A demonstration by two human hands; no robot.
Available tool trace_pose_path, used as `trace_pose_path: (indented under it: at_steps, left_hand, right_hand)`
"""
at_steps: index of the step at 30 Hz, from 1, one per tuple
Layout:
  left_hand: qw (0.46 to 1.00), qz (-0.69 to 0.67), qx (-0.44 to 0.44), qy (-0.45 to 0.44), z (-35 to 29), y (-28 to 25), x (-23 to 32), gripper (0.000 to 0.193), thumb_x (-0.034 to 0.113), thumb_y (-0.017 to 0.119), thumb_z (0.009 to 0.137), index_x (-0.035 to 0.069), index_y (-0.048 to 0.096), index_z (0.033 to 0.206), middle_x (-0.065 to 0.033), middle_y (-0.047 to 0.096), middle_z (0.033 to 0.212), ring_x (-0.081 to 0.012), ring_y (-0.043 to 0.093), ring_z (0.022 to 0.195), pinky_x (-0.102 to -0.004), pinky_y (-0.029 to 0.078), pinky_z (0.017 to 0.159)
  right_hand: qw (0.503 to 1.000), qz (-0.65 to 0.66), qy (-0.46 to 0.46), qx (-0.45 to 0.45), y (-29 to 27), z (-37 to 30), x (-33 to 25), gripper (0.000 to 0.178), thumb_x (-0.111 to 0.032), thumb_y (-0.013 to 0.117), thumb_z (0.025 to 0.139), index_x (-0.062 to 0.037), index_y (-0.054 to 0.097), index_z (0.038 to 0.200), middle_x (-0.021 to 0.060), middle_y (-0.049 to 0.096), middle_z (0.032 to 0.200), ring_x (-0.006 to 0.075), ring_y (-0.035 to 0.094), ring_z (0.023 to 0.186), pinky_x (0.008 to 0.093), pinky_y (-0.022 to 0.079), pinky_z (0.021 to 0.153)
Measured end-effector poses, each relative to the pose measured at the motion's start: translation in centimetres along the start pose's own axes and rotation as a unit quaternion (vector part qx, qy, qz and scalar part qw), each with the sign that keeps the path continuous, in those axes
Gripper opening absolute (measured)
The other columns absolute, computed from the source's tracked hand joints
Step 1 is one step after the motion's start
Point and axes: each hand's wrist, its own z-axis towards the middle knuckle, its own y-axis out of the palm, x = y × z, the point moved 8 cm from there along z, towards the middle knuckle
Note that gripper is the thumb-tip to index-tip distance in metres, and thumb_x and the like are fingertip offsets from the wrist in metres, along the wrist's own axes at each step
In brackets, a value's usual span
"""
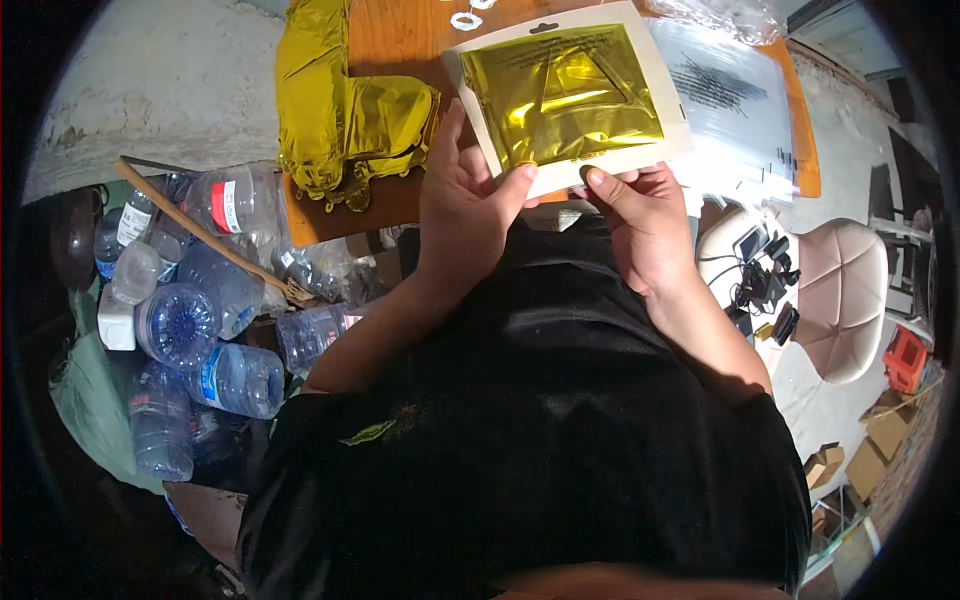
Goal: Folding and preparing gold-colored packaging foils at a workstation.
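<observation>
Over the near edge of an orange-brown wooden table (318, 228), the left hand (462, 205) and right hand (645, 215) pinch a flat, cream-bordered gold-foil packet (565, 100), thumbs (515, 187) closed against half-hidden fingers (662, 180); bare wood (400, 40) shows leftward, clear plastic sleeves (735, 125) crowd rightward.

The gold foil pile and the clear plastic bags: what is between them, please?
In the head view: a card-backed gold packet, held by the left hand and right hand, plus white rings on the table.
</observation>
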Motion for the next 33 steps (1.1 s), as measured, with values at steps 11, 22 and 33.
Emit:
trace_pose_path:
  at_steps: [11, 22, 33]
  left_hand:
    - [0.905, -0.422, -0.049, -0.025, 2.4, -1.3, 0.9, 0.05, 0.018, 0.07, 0.107, 0.001, 0.055, 0.153, -0.0113, 0.064, 0.148, -0.0227, 0.059, 0.139, -0.0388, 0.049, 0.115]
    - [0.974, -0.209, -0.036, 0.074, 2.5, -2.8, 1.6, 0.031, 0.018, 0.066, 0.109, 0.002, 0.068, 0.136, -0.0103, 0.075, 0.131, -0.0196, 0.069, 0.122, -0.039, 0.051, 0.112]
    - [0.968, 0.169, -0.172, 0.066, 7.4, -5.3, 6.7, 0.045, 0.033, 0.068, 0.107, -0.001, 0.068, 0.138, -0.0115, 0.077, 0.117, -0.0162, 0.071, 0.109, -0.0331, 0.057, 0.096]
  right_hand:
    - [0.996, -0.067, -0.025, -0.051, -0.5, -0.4, -0.3, 0.017, 0.006, 0.074, 0.1, -0.0075, 0.07, 0.11, 0.0001, 0.072, 0.099, 0.013, 0.073, 0.088, 0.0309, 0.067, 0.081]
    - [0.998, -0.053, 0.016, 0.002, -2.1, -0.9, 0.1, 0.015, -0.002, 0.078, 0.1, -0.0085, 0.066, 0.095, 0.0027, 0.073, 0.093, 0.017, 0.074, 0.079, 0.0333, 0.066, 0.078]
    - [0.989, -0.13, -0.006, -0.076, -2.6, -1.6, -0.5, 0.017, -0.007, 0.075, 0.103, -0.0027, 0.071, 0.119, 0.0042, 0.076, 0.104, 0.0165, 0.073, 0.087, 0.0359, 0.064, 0.082]
